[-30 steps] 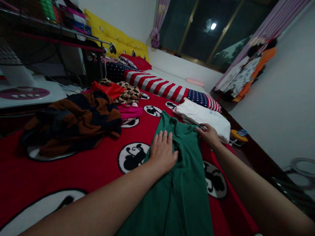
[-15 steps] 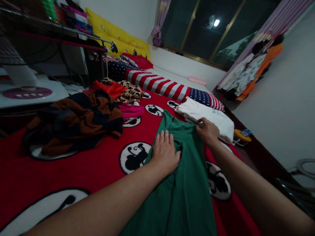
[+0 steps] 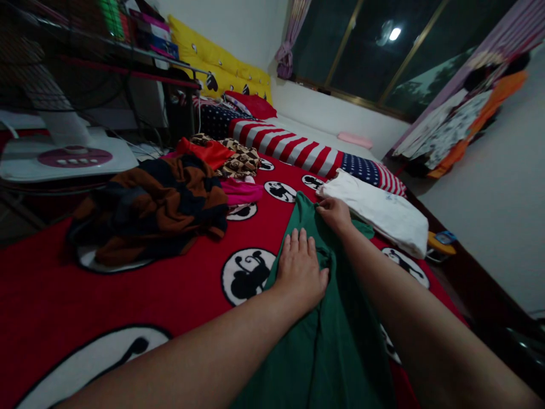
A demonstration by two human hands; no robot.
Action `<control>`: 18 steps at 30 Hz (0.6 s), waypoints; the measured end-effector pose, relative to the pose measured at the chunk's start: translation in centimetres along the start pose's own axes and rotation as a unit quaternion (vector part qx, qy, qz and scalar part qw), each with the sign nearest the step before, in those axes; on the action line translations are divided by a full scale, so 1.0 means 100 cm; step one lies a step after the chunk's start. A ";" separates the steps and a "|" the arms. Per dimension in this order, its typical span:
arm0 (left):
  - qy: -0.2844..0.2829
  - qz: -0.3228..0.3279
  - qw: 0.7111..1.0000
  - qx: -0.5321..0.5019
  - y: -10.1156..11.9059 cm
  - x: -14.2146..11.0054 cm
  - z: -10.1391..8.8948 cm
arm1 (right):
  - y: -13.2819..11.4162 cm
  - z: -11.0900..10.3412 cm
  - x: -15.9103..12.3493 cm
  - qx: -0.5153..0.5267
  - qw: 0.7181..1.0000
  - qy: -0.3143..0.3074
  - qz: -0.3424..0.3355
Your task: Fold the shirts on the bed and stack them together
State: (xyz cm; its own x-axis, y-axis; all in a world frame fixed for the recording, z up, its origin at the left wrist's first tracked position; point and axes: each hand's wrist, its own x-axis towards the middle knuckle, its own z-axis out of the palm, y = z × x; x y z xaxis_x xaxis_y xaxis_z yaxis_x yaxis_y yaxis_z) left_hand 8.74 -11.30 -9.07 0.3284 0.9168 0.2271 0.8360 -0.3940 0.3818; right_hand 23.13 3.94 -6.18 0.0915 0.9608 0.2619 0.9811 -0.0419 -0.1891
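Note:
A long green garment (image 3: 336, 335) lies stretched out on the red blanket (image 3: 183, 301), running from the bottom edge of the view up to the middle. My left hand (image 3: 300, 267) rests flat on its upper part, fingers extended, beside a bunched fold. At the far end, my right hand (image 3: 335, 215) pinches the garment's top edge between thumb and fingers. A bit of green cloth sticks out to the right, behind my right wrist. Just beyond that hand is a folded white garment (image 3: 378, 210), lying flat.
To the left lies a heap of clothes with a brown-and-navy striped garment (image 3: 157, 204) and a pink cloth (image 3: 242, 192). A white fan base (image 3: 68, 159) stands at far left. Behind is a bed with a flag-patterned cover (image 3: 285, 147). Clothes (image 3: 464, 122) hang at the right.
My right hand has moved left and inward along the garment's top edge, drawing the cloth toward the middle. My left hand stays pressed on the garment. The view has shifted slightly left.

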 end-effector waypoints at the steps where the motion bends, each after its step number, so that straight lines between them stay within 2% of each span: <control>1: 0.000 0.000 1.000 -0.001 0.000 0.000 0.000 | 0.000 0.004 -0.001 0.002 1.000 0.000 0.006; 5: 0.002 0.008 1.000 -0.008 -0.002 0.000 0.000 | -0.002 0.011 -0.008 0.019 1.000 -0.010 0.011; 9: 0.018 0.020 0.999 -0.038 -0.010 0.002 0.000 | -0.001 -0.002 -0.037 0.093 0.994 -0.040 -0.039; 11: 0.032 0.029 0.996 -0.078 -0.016 0.005 -0.001 | 0.004 -0.014 -0.066 0.163 0.983 -0.032 -0.076; 13: 0.058 0.037 0.988 -0.137 -0.022 0.008 -0.003 | 0.011 -0.027 -0.103 0.204 0.973 0.007 -0.111; 16: 0.097 0.050 0.968 -0.225 -0.029 0.011 -0.006 | 0.026 -0.045 -0.162 0.199 0.965 0.068 -0.155; 18: 0.112 0.053 0.958 -0.260 -0.031 0.010 -0.008 | 0.037 -0.053 -0.198 0.200 0.962 0.080 -0.168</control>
State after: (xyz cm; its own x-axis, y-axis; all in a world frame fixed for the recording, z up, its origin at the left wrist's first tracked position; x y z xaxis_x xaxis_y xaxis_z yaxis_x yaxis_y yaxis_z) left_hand 6.15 -9.22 -9.30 0.2478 0.8561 0.4535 0.4516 -0.5162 0.7277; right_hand 25.88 -16.69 -7.06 -0.1630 0.8459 0.5078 0.8187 0.4032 -0.4088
